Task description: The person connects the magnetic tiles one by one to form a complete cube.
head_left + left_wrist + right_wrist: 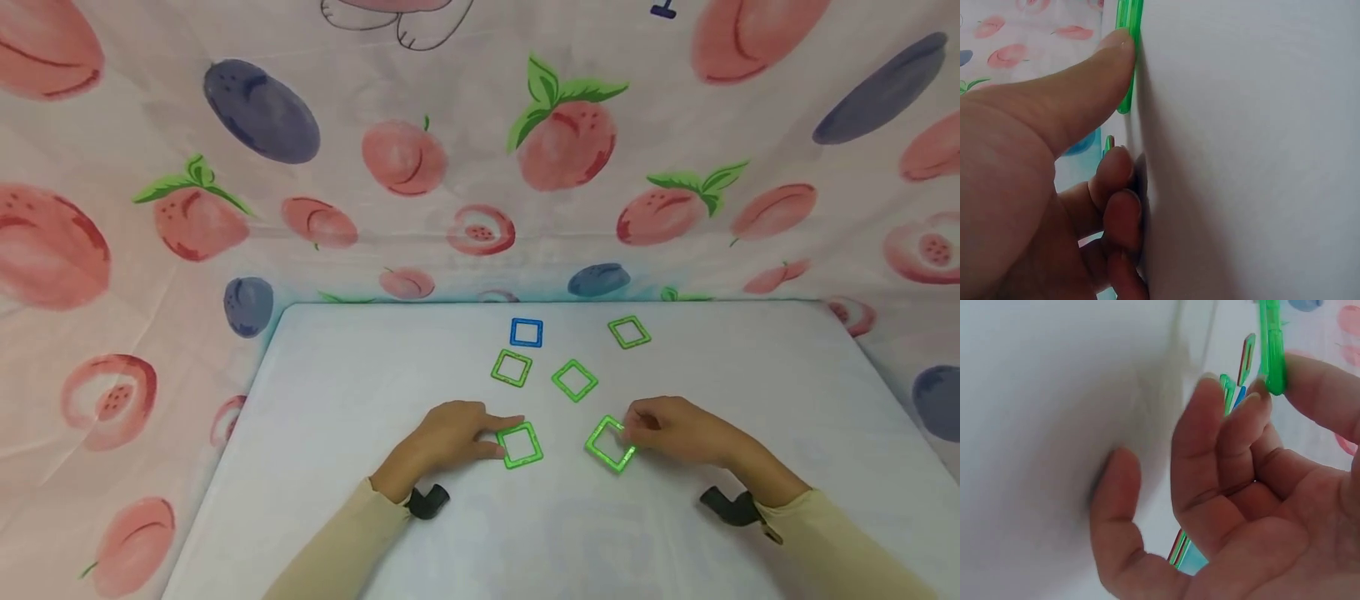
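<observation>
Right hand [675,429] pinches green square frame [609,444]; left hand [450,437] touches another frame [519,445]

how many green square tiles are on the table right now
5: one under the left hand at, one pinched by the right hand at, three farther back.

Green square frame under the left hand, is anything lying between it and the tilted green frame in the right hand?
Nothing visible: bare white table separates the flat green square plastic frame from the tilted green square plastic frame.
</observation>
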Motion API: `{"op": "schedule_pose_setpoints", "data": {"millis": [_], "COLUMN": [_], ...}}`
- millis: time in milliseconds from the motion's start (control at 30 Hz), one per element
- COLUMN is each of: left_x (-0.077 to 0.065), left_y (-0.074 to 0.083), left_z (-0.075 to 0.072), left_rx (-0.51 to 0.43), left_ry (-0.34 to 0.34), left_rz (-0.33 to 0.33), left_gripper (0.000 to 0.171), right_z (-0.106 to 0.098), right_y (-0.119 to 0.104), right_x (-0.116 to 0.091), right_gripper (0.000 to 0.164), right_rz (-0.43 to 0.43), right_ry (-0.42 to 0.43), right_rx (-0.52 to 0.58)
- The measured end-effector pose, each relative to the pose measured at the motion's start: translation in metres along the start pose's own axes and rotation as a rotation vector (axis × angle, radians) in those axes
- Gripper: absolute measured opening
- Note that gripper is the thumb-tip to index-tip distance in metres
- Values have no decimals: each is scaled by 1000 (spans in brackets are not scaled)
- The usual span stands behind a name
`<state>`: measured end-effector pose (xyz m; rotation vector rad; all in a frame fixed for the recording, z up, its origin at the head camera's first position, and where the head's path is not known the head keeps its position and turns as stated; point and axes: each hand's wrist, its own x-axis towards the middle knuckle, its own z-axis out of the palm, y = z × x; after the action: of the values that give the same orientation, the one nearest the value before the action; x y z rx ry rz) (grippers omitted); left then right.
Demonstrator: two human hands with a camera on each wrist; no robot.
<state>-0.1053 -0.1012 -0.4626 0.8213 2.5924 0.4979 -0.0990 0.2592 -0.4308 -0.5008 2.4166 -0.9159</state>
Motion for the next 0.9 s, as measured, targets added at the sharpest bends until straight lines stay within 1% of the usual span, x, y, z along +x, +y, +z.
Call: {"op": "schedule_pose_setpoints", "data": {"millis": [100,200,400,500,700,900], "left_x": [-1,0,1,1,1,3], "left_y": [0,2,3,2,3,4], "left_z": [0,1,2,2,2,1], "left_rx": [-15,-30,-43,-48,-70,-70], "left_ry": [1,5,23,37,47,37], "left_rz": [-6,-27,-55,-57,-55,-63], "left_gripper": [53,51,51,51,50,50], "right_z": [2,4,9,12,21,25], "right_y": [-4,-5,-12,-17,-22,-24], "right_x": [3,6,15,20,30,33], "right_gripper": [17,19,26,28,28,34], "right_rz": [51,88,99,117,149,108], "right_ry": [-6,-5,-51,-64,-77,-131], "right_rx": [33,80,264,322,347,380]}}
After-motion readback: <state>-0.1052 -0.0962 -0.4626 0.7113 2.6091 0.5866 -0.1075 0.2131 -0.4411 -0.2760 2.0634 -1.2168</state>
